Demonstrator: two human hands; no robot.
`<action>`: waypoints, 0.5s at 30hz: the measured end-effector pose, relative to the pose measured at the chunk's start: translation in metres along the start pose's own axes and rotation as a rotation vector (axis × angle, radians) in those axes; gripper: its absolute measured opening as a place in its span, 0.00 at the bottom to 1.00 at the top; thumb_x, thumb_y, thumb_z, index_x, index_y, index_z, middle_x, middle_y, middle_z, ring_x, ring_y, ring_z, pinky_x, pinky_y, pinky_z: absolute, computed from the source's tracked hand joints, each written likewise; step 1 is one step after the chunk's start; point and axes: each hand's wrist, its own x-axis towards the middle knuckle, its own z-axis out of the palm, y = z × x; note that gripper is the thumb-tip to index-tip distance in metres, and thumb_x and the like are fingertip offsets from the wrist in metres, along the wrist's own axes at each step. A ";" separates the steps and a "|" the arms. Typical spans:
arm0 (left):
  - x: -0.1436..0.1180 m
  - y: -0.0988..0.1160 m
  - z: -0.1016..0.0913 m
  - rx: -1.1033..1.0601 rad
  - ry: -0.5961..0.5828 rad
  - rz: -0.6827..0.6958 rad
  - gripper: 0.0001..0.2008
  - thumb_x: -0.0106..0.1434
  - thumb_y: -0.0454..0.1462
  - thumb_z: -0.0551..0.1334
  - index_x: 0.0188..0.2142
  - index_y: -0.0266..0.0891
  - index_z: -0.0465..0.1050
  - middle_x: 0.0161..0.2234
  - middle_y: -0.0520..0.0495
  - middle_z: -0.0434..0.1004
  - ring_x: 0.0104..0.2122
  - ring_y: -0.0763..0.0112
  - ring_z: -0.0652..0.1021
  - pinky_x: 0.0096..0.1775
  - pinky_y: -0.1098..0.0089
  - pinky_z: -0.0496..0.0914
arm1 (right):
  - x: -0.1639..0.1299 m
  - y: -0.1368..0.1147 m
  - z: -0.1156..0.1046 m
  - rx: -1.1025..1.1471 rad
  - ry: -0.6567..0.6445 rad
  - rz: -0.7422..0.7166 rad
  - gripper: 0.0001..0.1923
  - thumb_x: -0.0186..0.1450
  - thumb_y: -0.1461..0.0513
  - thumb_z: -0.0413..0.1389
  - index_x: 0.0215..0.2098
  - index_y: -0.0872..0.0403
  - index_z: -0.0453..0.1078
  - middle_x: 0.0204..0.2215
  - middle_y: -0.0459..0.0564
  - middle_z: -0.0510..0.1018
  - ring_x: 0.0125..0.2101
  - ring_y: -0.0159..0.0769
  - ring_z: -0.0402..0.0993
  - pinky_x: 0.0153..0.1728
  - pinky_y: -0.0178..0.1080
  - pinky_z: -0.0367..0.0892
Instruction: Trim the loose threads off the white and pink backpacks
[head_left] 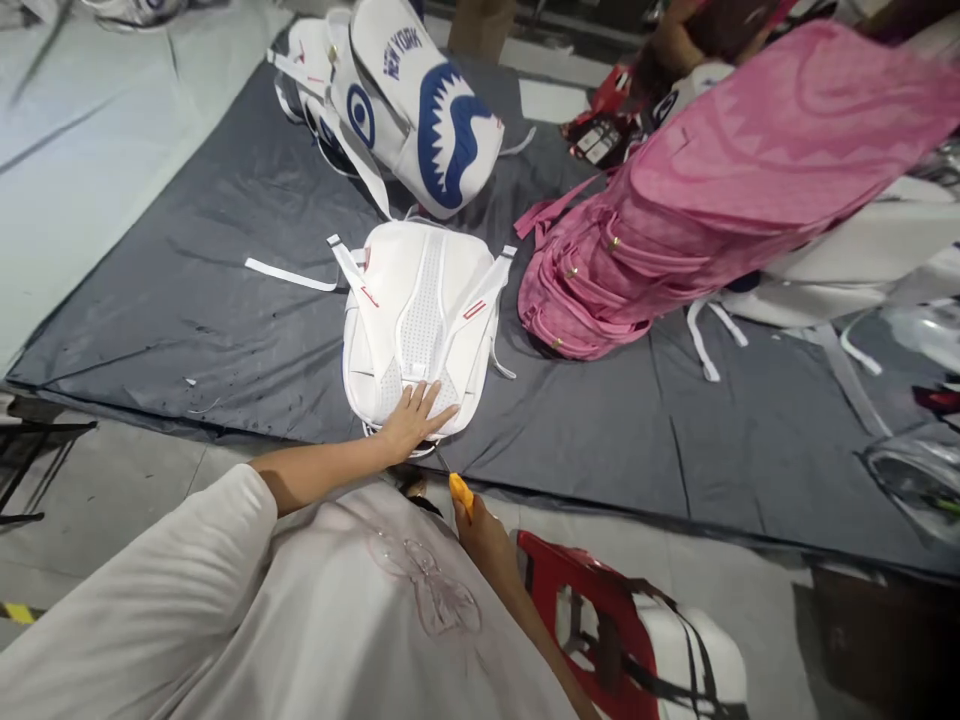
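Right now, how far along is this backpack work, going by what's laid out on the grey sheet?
Stacks lie on the grey sheet: white shark-print backpacks and pink backpacks; whether they are finished is unclear. In hand: the left hand presses the white backpack, lying straps up, while the right hand holds a small orange tool. What remains cannot be told.

White backpack [420,320] lies straps-up on the grey sheet, near its front edge
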 end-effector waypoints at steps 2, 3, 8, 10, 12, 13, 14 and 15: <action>0.007 0.004 0.002 -0.218 0.050 -0.117 0.35 0.60 0.25 0.57 0.64 0.54 0.64 0.71 0.45 0.49 0.71 0.48 0.48 0.68 0.39 0.46 | 0.004 0.007 -0.001 0.023 0.001 -0.028 0.17 0.74 0.54 0.44 0.48 0.52 0.70 0.35 0.55 0.82 0.37 0.43 0.81 0.30 0.36 0.64; 0.012 0.007 0.001 -0.330 0.080 -0.157 0.33 0.61 0.25 0.56 0.63 0.53 0.66 0.70 0.44 0.53 0.70 0.47 0.50 0.68 0.39 0.46 | 0.006 0.011 -0.001 0.036 0.003 -0.045 0.17 0.74 0.54 0.44 0.49 0.52 0.69 0.35 0.55 0.82 0.36 0.43 0.81 0.30 0.36 0.64; 0.065 0.042 -0.025 -0.542 0.180 -0.272 0.29 0.61 0.28 0.58 0.63 0.40 0.66 0.49 0.34 0.79 0.60 0.40 0.72 0.64 0.43 0.59 | 0.009 0.033 -0.009 0.131 0.032 -0.111 0.24 0.74 0.53 0.35 0.56 0.56 0.63 0.36 0.56 0.82 0.35 0.43 0.80 0.31 0.37 0.65; 0.086 0.061 -0.050 -0.559 0.228 -0.294 0.33 0.62 0.29 0.57 0.67 0.40 0.59 0.45 0.36 0.80 0.56 0.42 0.75 0.62 0.44 0.62 | 0.005 0.039 -0.016 0.236 0.128 -0.142 0.27 0.73 0.52 0.33 0.59 0.59 0.60 0.41 0.60 0.81 0.38 0.45 0.80 0.35 0.40 0.67; 0.096 0.078 -0.077 -0.651 0.400 -0.320 0.37 0.63 0.31 0.57 0.70 0.43 0.49 0.51 0.40 0.78 0.56 0.47 0.75 0.61 0.49 0.65 | 0.001 0.041 -0.025 0.367 0.278 -0.200 0.29 0.71 0.51 0.35 0.61 0.61 0.59 0.47 0.64 0.79 0.43 0.48 0.79 0.41 0.42 0.69; 0.096 0.085 -0.089 -0.728 0.542 -0.342 0.39 0.63 0.32 0.57 0.71 0.46 0.45 0.54 0.43 0.76 0.58 0.50 0.73 0.60 0.53 0.66 | -0.002 0.042 -0.029 0.422 0.348 -0.239 0.30 0.70 0.50 0.36 0.61 0.61 0.59 0.49 0.65 0.78 0.46 0.49 0.78 0.43 0.43 0.69; 0.093 0.091 -0.097 -0.812 0.707 -0.371 0.41 0.64 0.34 0.58 0.72 0.48 0.40 0.58 0.45 0.73 0.61 0.53 0.71 0.61 0.57 0.66 | -0.004 0.043 -0.032 0.461 0.399 -0.284 0.31 0.69 0.50 0.37 0.61 0.61 0.59 0.52 0.65 0.77 0.48 0.49 0.77 0.45 0.44 0.69; 0.086 0.096 -0.101 -0.892 0.874 -0.411 0.42 0.64 0.36 0.59 0.71 0.50 0.38 0.61 0.47 0.70 0.63 0.57 0.68 0.61 0.61 0.66 | -0.005 0.044 -0.034 0.486 0.427 -0.334 0.31 0.69 0.50 0.38 0.61 0.61 0.60 0.53 0.66 0.76 0.49 0.49 0.76 0.47 0.44 0.69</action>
